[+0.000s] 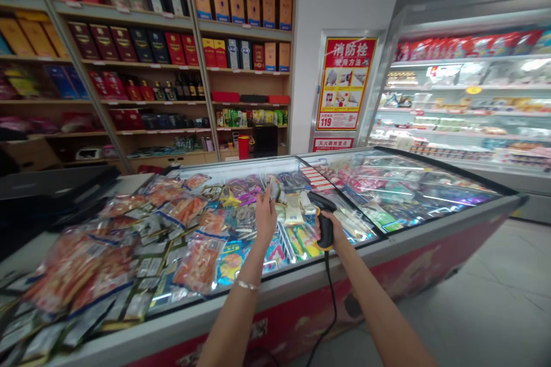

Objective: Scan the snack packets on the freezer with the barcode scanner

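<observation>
My right hand point(333, 228) is wrapped round the handle of a black and yellow barcode scanner point(326, 232); its head tilts left over the freezer and its cord hangs down the front. To its left, my left hand point(267, 212), with a bracelet on the wrist, pinches a small packet point(274, 188) with a pale printed side facing the scanner. Fine print on the packet is too small to read. Below both hands lies the glass top of a chest freezer point(267, 284), with colourful ice cream wrappers showing through it.
Clear bags of orange-red snacks point(200, 261) and many small dark packets point(150, 266) are heaped on the freezer's left side. Shelves of boxed goods point(140, 46) stand behind. A fire hydrant sign point(344, 83) hangs on the wall, and a lit display fridge point(469, 92) is at right.
</observation>
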A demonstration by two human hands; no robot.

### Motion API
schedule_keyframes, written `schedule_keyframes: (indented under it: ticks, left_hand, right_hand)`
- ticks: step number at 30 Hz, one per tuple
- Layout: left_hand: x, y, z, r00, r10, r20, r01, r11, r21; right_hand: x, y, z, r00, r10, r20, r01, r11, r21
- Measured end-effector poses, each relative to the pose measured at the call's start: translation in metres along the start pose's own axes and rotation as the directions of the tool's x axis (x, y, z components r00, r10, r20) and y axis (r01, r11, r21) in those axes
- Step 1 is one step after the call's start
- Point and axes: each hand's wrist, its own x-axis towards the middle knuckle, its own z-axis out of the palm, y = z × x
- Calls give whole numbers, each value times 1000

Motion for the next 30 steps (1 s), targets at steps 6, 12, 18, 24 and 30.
schedule_keyframes:
  ticks: [6, 12, 18, 24, 30]
  left_hand:
    - [-27, -16, -149, 969, -64, -239, 141, 936, 321]
    - [-55, -51, -221, 981, -132, -139, 190, 776, 602]
    - [-79, -59, -226, 982, -6, -191, 129, 757, 641]
    - [-41, -100, -316, 974, 44, -224, 131, 699, 704]
    - [60, -222, -439, 847, -475, -237, 407, 295, 864]
  right_hand:
    - [5, 11, 57, 999, 18, -49, -15, 998, 53]
    - [26, 42, 124, 998, 67, -7, -67, 987, -149]
    - [31, 59, 146, 991, 113, 67, -84, 937, -339]
    - [47, 62, 145, 995, -90, -32, 27, 584, -811]
    - [59, 69, 131, 972, -230, 49, 85, 153, -985]
